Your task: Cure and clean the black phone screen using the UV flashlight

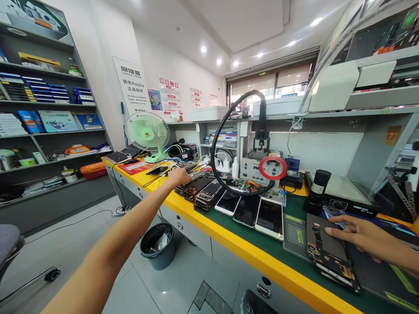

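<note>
While right fingers [342, 234] rest apart on stacked black, copper-flecked panels [332, 252], left fingers [186, 178] unclear

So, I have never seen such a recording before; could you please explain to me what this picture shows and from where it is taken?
There is no robot here: you see a person's own bare hands, through a camera worn on the head. The left hand reaches across a long bench, near piles of phone parts; whether it holds anything is hard to tell. The right hand rests on a dark stack of flat parts. Between the hands lie three phones side by side. Farther back stands a green fan.
</note>
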### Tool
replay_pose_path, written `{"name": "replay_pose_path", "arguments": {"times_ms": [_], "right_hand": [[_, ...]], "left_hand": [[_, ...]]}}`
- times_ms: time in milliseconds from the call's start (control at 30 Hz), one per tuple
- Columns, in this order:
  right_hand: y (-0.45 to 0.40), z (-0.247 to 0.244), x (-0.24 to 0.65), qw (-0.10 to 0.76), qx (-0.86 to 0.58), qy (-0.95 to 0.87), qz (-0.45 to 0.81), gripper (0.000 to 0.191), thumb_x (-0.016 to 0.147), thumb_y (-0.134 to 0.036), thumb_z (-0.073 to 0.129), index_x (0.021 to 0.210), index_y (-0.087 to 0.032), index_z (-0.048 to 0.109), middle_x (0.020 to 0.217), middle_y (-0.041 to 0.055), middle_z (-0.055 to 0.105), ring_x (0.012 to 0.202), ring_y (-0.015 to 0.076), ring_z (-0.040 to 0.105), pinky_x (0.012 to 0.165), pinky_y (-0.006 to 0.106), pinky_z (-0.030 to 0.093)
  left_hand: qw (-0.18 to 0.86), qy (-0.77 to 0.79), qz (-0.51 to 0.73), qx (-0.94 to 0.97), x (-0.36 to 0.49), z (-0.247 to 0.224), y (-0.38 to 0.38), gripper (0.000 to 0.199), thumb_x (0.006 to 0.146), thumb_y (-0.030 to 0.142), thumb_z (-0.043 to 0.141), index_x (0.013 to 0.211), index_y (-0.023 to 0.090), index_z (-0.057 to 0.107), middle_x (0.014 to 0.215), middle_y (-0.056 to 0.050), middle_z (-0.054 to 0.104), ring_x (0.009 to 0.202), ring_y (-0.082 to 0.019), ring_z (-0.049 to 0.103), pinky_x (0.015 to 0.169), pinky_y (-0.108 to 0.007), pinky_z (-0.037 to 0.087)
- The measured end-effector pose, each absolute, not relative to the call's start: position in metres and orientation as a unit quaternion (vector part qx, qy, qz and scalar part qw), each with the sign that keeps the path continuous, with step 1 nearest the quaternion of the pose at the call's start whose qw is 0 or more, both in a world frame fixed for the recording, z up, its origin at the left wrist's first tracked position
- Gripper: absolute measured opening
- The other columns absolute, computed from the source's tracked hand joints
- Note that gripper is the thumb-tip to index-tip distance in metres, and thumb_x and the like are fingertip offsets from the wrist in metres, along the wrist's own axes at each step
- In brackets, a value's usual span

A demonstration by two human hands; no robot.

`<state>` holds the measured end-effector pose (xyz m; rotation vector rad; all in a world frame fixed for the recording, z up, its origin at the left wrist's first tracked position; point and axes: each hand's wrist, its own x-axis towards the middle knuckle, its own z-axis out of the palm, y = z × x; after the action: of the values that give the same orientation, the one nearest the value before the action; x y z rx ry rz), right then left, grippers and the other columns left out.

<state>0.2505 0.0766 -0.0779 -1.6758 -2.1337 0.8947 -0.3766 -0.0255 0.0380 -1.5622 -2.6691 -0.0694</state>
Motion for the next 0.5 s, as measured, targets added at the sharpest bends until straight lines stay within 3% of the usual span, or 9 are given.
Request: {"name": "replay_pose_path", "arguments": {"times_ms": [500], "right_hand": [[0.071,-0.073,0.247,0.138,-0.579,-0.742,0.309,0.097,0.068,-0.088,0.055,0.138,-0.022,0.042,0.075,0.0037,0.059,0.049,0.0181,0.049,0.036,0.028,0.04]], "left_hand": [[-0.136,-0.82,0.058,-0.553,-0.327,0.037,0.01,0.038,0.094,0.038,0.062,0.125,0.016,0.059,0.125,-0.009,0.061,0.108,-0.024,0.062,0.09,-0.044,0.055]]}}
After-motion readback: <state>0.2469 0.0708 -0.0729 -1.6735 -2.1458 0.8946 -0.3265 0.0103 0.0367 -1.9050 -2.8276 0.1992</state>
